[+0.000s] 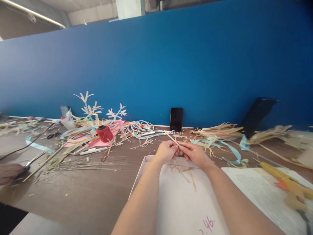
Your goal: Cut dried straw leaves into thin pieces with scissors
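Note:
My left hand [166, 151] and my right hand [193, 154] meet above the far edge of a shallow white box [179, 199]. Both are closed, fingertips pinching a thin straw-coloured strip [172, 138] that slants up and to the left. The strip's lower end is hidden by my fingers. Inside the box lie a few narrow scraps of dried husk [193, 182] below my hands, and there is pink handwriting [207, 224] on its base.
A yellow glue gun [290, 186] rests on printed paper at right. Husk bundles [220, 131] and blue ribbon [233, 153] lie behind it. A black phone [176, 119] leans on the blue partition [156, 65]. Left are husk flowers [91, 109], a red object [104, 133] and another person's hand [9, 173].

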`<state>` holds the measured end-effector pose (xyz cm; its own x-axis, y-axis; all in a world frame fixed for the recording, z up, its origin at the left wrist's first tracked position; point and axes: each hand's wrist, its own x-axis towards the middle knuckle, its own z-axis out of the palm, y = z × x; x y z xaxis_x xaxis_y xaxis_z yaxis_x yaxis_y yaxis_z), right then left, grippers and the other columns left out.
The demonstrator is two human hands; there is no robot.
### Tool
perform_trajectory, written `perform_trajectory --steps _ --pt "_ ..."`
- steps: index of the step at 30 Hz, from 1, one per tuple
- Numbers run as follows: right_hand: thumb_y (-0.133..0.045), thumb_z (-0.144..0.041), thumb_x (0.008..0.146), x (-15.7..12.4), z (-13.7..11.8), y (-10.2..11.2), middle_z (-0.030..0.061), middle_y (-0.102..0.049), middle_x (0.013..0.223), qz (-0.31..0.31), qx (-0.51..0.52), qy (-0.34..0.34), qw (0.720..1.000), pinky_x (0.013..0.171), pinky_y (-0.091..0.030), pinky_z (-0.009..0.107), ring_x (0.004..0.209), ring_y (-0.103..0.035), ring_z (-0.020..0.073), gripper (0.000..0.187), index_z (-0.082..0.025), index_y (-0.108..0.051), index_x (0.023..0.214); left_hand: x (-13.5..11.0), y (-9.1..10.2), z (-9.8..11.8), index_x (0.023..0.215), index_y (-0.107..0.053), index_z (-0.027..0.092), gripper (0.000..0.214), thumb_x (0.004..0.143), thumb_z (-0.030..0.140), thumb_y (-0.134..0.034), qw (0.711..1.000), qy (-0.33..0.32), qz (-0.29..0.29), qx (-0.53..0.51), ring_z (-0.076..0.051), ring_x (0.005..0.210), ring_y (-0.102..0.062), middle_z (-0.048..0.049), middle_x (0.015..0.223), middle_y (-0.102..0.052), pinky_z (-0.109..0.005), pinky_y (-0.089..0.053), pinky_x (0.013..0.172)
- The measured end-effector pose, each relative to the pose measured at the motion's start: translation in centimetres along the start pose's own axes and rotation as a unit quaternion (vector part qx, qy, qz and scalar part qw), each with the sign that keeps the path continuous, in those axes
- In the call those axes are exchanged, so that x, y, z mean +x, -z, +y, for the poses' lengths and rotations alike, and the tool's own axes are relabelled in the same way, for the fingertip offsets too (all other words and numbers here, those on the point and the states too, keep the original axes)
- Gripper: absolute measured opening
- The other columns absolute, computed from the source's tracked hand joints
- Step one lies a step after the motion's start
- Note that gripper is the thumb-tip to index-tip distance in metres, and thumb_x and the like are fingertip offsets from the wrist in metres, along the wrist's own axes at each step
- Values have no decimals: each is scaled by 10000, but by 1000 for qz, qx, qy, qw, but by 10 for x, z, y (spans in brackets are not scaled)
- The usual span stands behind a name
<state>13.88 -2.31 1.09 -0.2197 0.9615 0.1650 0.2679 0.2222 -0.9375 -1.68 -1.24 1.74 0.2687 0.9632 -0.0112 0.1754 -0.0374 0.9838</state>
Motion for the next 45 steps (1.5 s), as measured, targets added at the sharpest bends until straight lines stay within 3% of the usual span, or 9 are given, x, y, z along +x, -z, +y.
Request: perform_trajectory --steps 7,11,14,17,21,24,27,39,45 --pt "-500 -311 816 1 8 -13 19 -677 740 64 -98 68 991 592 -449 265 603 -574 148 326 -245 -663 1090 3 -3 -2 588 -561 154 167 683 251 -463 991 -27 110 77 -88 523 -458 21 543 -542 -191 -331 470" --pt "-480 -273 820 2 11 -15 26 -685 830 118 -132 116 977 699 -453 292 720 -599 167 332 -264 -656 1101 4 -1 -3 590 -570 157 186 678 294 -480 991 -18 112 67 -85 502 -432 29 529 -513 -196 -293 445" --pt "-516 -318 800 4 14 -4 19 -661 722 214 -118 43 969 552 -424 270 533 -514 129 348 -237 -653 1109 4 0 -4 585 -590 156 174 664 271 -486 991 -12 113 72 -87 504 -436 22 526 -520 -197 -293 449" --pt "-557 -404 772 6 14 9 17 -632 741 290 45 -22 956 396 -312 217 430 -395 76 459 -225 -582 1194 6 0 -5 631 -628 158 181 665 273 -494 993 30 112 39 -79 467 -417 13 553 -554 -202 -295 438" --pt "-621 -404 738 3 9 12 -14 -578 707 184 200 -19 962 365 -211 172 423 -382 49 537 -260 -512 1244 8 0 -7 691 -655 158 208 684 313 -517 993 46 108 8 -72 429 -374 9 571 -568 -209 -279 418" --pt "-607 -403 761 0 4 4 -8 -592 680 53 181 -40 981 376 -232 177 421 -416 56 549 -242 -479 1270 8 0 -7 725 -659 161 202 697 303 -519 994 27 102 2 -75 454 -398 3 599 -591 -205 -306 449" --pt "-604 -411 761 0 4 -2 1 -609 651 0 114 -46 992 396 -275 191 411 -427 63 582 -193 -465 1282 6 0 -6 721 -648 157 180 704 266 -506 995 -4 94 21 -82 502 -439 -2 615 -602 -203 -337 501" --pt "-558 -388 767 2 1 -12 -5 -573 596 79 -28 -1 996 402 -328 214 421 -373 80 381 -228 -663 1096 1 -2 0 607 -572 161 151 686 254 -484 985 -65 130 88 -89 536 -429 37 541 -500 -203 -324 521" --pt "-571 -405 749 8 11 -2 6 -586 646 220 20 -17 975 385 -309 204 429 -371 73 428 -196 -646 1115 -1 5 3 638 -614 155 177 677 284 -498 991 -49 90 82 -99 545 -471 15 581 -579 -206 -341 515"
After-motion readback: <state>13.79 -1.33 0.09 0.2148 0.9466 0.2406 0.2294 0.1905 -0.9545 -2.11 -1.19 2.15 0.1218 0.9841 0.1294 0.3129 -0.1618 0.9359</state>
